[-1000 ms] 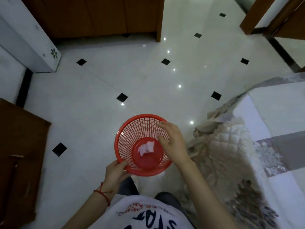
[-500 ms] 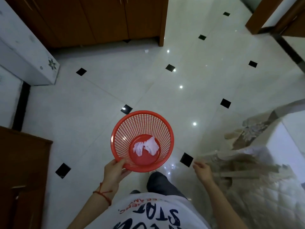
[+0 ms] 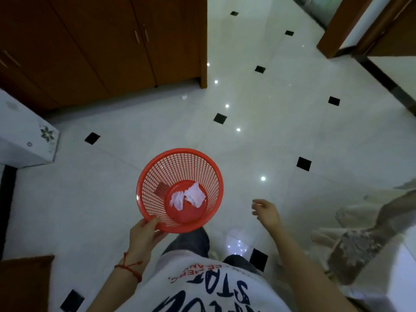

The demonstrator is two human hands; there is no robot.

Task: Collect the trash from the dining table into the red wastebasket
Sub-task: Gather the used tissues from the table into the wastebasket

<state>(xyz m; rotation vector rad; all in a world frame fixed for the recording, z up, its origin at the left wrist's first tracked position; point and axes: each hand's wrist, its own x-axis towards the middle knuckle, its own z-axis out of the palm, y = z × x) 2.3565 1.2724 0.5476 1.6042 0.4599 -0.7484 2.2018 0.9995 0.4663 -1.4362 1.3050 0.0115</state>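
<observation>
Left hand (image 3: 146, 233) gripping red wastebasket (image 3: 144, 188) rim at centre frame, 2 crumpled tissues (image 3: 189, 197) inside — right hand (image 3: 266, 212) lower right, fingers loosely open, empty

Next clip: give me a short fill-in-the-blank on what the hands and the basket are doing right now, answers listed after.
1. The red wastebasket is held at its rim by the ____ hand alone.
2. The right hand is open and holds ____.
3. On the basket's solid bottom lie crumpled pieces of ____ tissue.
4. A red string is tied around the ____ wrist.

Missing words: left; nothing; white; left
</observation>
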